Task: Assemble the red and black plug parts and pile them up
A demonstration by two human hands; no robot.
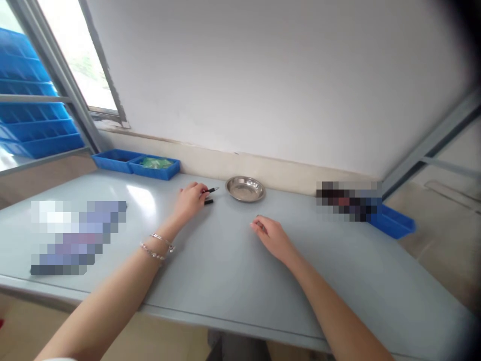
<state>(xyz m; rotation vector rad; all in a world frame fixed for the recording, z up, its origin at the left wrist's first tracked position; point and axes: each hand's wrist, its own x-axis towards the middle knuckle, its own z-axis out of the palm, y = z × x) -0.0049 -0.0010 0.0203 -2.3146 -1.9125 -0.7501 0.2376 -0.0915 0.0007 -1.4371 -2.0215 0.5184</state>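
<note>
My left hand point(191, 200) is closed over the left part of a black pen point(213, 190), whose silvery tip points right, toward the steel dish. Just below that pen, a short black piece point(209, 202) shows beside the same hand; its other end is hidden, so I cannot tell its kind. The shallow round steel dish point(245, 189) stands on the table near the wall. In front of it and to the right, my right hand point(271, 234) hovers over or rests on the table with curled fingers pressed together. Whether those fingertips hold something small is unclear.
Two blue bins point(155, 168) stand at the back left, one holding green packets point(157, 163). A blurred-out item point(78, 238) lies on the grey table point(225, 271) at left. Another blurred dark item point(347, 201) sits by a blue bin point(394, 220) at right. Blue trays point(37, 123) fill the left rack.
</note>
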